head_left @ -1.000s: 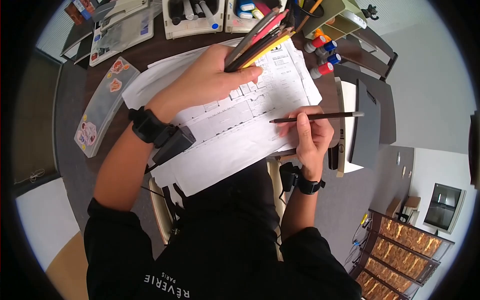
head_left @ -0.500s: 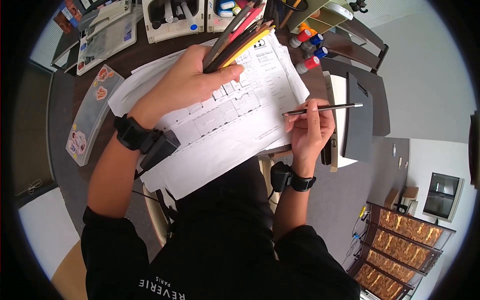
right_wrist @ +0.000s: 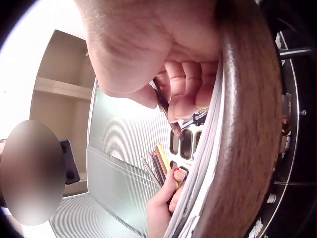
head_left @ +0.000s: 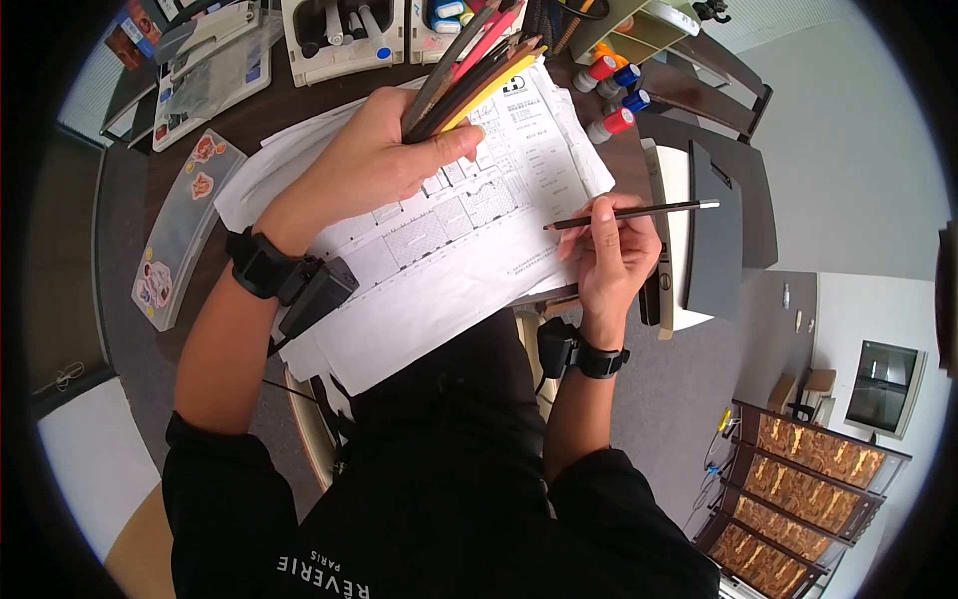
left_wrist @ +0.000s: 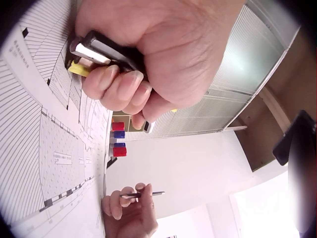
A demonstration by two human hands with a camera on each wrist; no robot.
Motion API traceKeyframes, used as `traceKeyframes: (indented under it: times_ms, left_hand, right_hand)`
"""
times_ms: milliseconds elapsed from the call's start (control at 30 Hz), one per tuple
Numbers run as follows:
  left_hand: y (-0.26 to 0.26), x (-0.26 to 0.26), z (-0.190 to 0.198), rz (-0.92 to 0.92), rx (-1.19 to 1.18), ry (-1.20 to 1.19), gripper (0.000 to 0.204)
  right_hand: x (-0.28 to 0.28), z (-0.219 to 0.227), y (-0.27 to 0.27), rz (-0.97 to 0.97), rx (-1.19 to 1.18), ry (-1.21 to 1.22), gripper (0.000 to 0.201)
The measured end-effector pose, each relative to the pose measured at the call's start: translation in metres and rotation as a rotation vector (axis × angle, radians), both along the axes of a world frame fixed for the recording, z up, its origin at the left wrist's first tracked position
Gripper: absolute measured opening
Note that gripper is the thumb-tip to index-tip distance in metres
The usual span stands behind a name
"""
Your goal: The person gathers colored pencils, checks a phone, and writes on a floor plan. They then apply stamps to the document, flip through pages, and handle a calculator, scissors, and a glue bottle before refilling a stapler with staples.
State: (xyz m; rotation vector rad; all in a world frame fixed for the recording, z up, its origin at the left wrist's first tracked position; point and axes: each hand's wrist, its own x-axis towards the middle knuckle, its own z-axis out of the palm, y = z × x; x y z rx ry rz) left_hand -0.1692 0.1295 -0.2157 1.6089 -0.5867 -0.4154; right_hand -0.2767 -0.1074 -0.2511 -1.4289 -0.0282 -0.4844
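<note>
Dark wood desk (head_left: 289, 103) carries a stack of printed floor-plan sheets (head_left: 399, 334), its near edge overhanging toward the person's lap. Over the far part of the sheets, the left hand (head_left: 384, 160) is wrapped round a bundle of coloured pencils (head_left: 479, 82), grey, pink, brown and yellow among them, with ends slanting to the far right. To the right, the right hand (head_left: 614, 262) pinches a single dark pencil (head_left: 654, 211), its tip pointing left over the sheets and its pale end right; the left wrist view shows it clear of the paper. Left of the stack lies a translucent stickered case (head_left: 190, 232). Beyond are a marker tray (head_left: 344, 72) and red- and blue-capped cylinders (head_left: 611, 122); rightward, a grey folder (head_left: 714, 240).
</note>
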Motion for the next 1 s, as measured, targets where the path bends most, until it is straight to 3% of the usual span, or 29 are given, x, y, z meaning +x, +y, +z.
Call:
traceKeyframes:
  times_ms: [533,1000]
  left_hand:
    - [0.0008,-0.0043,0.0076,-0.042,-0.046,0.102,0.030]
    - [0.0021,-0.0016,0.0086,-0.045,-0.071,0.172,0.028]
  right_hand:
    - [-0.0036,-0.0002,0.0030,-0.006,-0.110,0.034,0.012]
    - [-0.0068,0.0060,0.0052,0.117,-0.138,0.032,0.010]
